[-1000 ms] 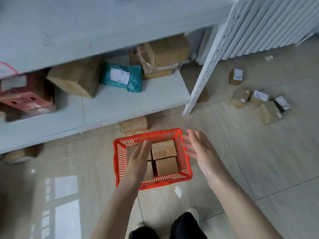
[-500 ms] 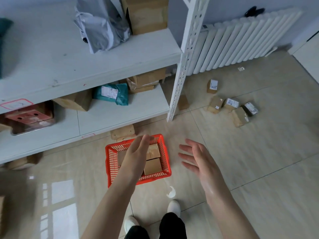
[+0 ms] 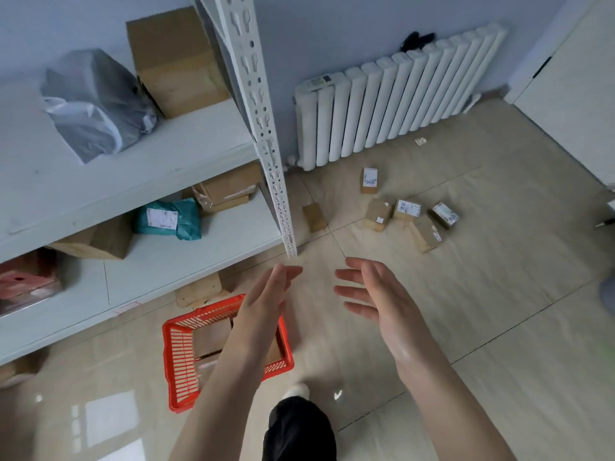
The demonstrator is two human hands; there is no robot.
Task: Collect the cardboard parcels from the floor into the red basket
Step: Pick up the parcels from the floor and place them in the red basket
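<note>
Both hands are up and empty: the left hand [image 3: 263, 304] hangs over the far rim of the red basket [image 3: 173, 361], and the right hand [image 3: 376, 304] is just right of the basket, fingers straight and spread. Since a second ago they have risen clear of the boxes [image 3: 213, 337] inside the basket, so I judge that drop done. The remaining cardboard parcels [image 3: 407, 211] lie on the floor well beyond the basket, to its far right.

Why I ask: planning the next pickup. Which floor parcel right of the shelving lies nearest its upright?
The plain brown parcel beside the white upright, showing no label; the other five lie farther right.
</note>
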